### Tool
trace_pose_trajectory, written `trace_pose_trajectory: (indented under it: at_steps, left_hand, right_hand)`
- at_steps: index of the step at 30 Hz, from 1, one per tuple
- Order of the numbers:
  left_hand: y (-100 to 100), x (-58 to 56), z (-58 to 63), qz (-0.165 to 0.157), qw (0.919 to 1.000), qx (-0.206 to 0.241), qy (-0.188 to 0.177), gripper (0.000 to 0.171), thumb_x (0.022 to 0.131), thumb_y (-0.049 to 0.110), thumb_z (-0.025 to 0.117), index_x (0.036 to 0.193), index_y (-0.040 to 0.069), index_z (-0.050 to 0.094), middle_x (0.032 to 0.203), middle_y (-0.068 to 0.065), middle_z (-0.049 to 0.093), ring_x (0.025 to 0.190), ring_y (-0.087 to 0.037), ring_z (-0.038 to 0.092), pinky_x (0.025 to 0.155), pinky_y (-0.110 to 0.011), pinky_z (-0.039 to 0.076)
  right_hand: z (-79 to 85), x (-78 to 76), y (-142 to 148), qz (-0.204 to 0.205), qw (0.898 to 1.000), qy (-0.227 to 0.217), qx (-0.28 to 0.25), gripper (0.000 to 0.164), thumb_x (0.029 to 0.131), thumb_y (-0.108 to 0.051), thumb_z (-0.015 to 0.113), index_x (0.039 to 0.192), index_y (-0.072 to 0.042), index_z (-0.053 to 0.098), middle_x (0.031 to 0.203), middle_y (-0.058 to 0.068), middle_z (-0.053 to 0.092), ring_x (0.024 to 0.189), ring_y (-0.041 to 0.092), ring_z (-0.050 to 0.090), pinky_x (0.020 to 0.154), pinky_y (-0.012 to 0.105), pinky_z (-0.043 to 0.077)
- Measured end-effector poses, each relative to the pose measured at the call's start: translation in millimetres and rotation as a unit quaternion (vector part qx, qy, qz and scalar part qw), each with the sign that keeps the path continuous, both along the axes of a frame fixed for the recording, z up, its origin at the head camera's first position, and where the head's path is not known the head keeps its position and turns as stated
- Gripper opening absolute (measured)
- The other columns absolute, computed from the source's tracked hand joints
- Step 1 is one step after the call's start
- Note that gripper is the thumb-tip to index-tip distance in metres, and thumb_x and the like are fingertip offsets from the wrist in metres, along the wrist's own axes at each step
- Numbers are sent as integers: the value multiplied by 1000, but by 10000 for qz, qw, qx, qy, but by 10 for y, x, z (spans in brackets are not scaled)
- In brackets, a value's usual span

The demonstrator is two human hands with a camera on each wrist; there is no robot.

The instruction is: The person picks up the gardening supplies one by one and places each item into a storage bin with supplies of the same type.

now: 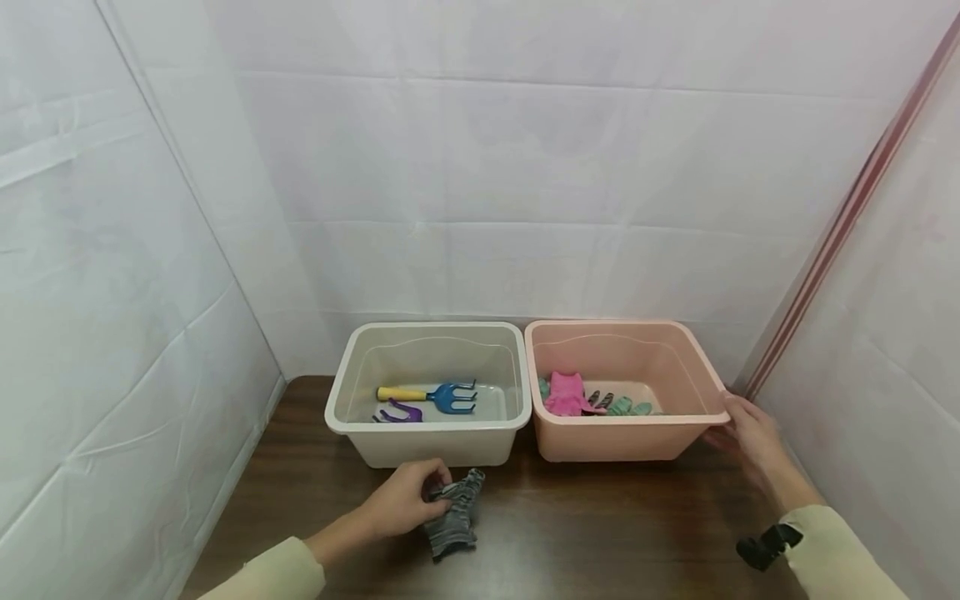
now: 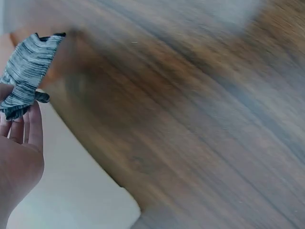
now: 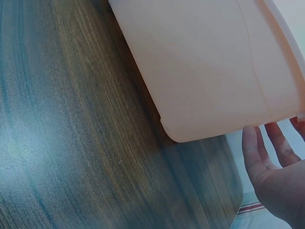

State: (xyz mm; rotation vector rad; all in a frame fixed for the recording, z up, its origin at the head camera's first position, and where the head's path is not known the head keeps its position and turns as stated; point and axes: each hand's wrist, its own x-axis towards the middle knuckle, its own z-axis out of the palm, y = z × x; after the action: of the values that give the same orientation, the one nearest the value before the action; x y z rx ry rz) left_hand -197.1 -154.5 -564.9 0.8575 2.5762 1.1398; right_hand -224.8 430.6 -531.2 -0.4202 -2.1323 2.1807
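In the head view my left hand [image 1: 408, 497] pinches a grey-and-black striped knit glove [image 1: 455, 518] by its upper part, in front of the cream bin [image 1: 442, 448]. The left wrist view shows the same glove [image 2: 32, 69] between thumb and fingers, its dark-edged end pointing away. My right hand [image 1: 753, 437] is at the right end of the pink bin [image 1: 618, 442]. Seen from the right wrist, its fingers [image 3: 251, 143] reach out fairly straight, fingertips right at the bin's end wall below the rim.
A hand fork with yellow handle and blue tines [image 1: 450, 398] lies inside the cream bin beside a purple pronged piece [image 1: 401, 412]. Bright pink fabric [image 1: 566, 393] and several green and dark striped pieces lie in the pink bin. White sheeting [image 1: 517, 167] encloses the brown wooden table [image 1: 600, 533].
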Motion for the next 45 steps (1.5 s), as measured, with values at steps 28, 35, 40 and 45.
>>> trace_pose_trajectory:
  at_steps: [28, 35, 40, 45]
  left_hand:
    - [514, -8, 683, -489, 9960, 752, -21, 24, 92, 8, 80, 108, 23, 70, 100, 11, 68, 96, -10, 65, 84, -35, 61]
    - [642, -24, 775, -427, 9961, 772, 57, 19, 93, 16, 79, 105, 22, 66, 98, 11, 67, 93, -8, 64, 83, -36, 60]
    - [716, -60, 820, -419, 9941, 1002, -35, 18, 93, 16, 79, 104, 21, 65, 97, 10, 66, 92, -9, 64, 82, -34, 60]
    - [791, -86, 860, -356, 9937, 1064, -13, 19, 93, 17, 80, 105, 21, 65, 98, 9, 67, 93, -9, 65, 85, -32, 60]
  right_hand:
    - [-2, -6, -9, -56, 9999, -42, 115, 71, 106, -50, 61, 155, 0, 44, 106, -19, 67, 92, -1, 71, 87, 40, 63]
    - [0, -14, -23, -100, 9996, -120, 247, 80, 106, -52, 60, 159, 3, 38, 119, -9, 66, 92, -1, 71, 88, 40, 63]
    - [-16, -22, -18, -93, 9997, -123, 185, 81, 106, -52, 60, 161, 3, 35, 114, -12, 66, 93, 0, 71, 90, 42, 62]
    - [-18, -16, -19, -91, 9999, -76, 90, 85, 106, -52, 60, 163, 3, 31, 108, -18, 66, 92, 0, 71, 90, 41, 62]
